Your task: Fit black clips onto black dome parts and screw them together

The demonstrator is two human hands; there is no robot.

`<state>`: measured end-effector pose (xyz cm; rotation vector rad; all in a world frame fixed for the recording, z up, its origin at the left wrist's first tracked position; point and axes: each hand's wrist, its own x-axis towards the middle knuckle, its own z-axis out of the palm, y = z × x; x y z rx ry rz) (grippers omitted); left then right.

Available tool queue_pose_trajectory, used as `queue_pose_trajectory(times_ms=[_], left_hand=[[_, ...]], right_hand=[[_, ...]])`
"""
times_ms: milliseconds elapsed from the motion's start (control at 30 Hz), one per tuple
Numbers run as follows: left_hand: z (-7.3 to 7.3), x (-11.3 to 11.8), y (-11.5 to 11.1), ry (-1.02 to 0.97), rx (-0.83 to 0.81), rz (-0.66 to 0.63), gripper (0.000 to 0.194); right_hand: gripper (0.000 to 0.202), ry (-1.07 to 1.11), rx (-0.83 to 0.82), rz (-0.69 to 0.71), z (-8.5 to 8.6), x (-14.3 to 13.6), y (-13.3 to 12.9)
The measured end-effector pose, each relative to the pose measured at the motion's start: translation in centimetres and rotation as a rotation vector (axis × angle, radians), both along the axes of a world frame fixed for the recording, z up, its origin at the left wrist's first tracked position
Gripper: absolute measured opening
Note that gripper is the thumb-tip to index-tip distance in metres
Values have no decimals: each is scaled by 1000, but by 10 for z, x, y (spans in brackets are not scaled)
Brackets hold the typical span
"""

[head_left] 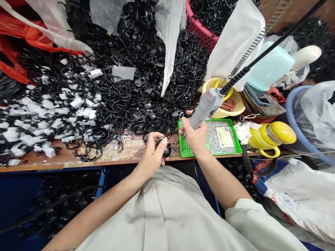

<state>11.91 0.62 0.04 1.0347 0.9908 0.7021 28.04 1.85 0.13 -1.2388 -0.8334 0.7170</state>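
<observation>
Wooden bench edge (131, 148) is backed at twelve o'clock, as reckoned from the left hand (154, 149), by a heap of black parts (140, 45), and white pieces (77, 101) are strewn toward ten o'clock. Right at the near edge, a rounded black part (166, 150) is pinched between the left hand's thumb and fingers, which are closed about it. At three o'clock, a grey power tool (206, 106) is gripped by the right hand (195, 134), its fingers wrapped round the lower end over the near side of a green tray (186, 149); whether anything is touched by the tip cannot be told. The black part could be dropped past the edge onto the pale clothing (167, 209) at six o'clock, since it is held only by a pinch. Small metal bits (212, 139) could be spilled if the tray, set flush against the edge, were knocked by the right wrist. At two o'clock, the cable (274, 44) could be caught on the white bag (232, 45) or yellow bowl (232, 111), and the tool's aim spoiled.
</observation>
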Motion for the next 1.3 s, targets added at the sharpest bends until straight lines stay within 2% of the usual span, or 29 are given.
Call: queue_pose_trajectory(times_ms=[200, 333, 433, 533, 667, 867, 1000, 1167, 1300], left_hand=[[4, 2, 3, -106, -238, 33, 31], [1, -1, 1, -110, -210, 43, 37], [-4, -3, -1, 1, -126, -13, 49], [-10, -3, -2, 80, -65, -83, 51], [-13, 0, -1, 86, -56, -108, 48], [-10, 2, -1, 61, -28, -105, 45], [-9, 0, -2, 30, -53, -86, 46], [-12, -3, -1, 26, -89, -86, 46], [-13, -4, -1, 69, -8, -116, 41]], right_hand=[[31, -41, -8, -30, -5, -2, -1], [40, -49, 12, -31, -2, -1, -2], [45, -14, 99, -63, 11, -2, -4], [44, 61, 232, -101, 30, -10, -6], [38, 182, 271, -19, 47, -30, -8], [48, 232, 143, 77, 40, -53, -4], [43, 205, 142, 105, 35, -58, -3], [34, 202, 156, 96, 38, -57, -1], [32, 207, 166, 107, 37, -58, -1]])
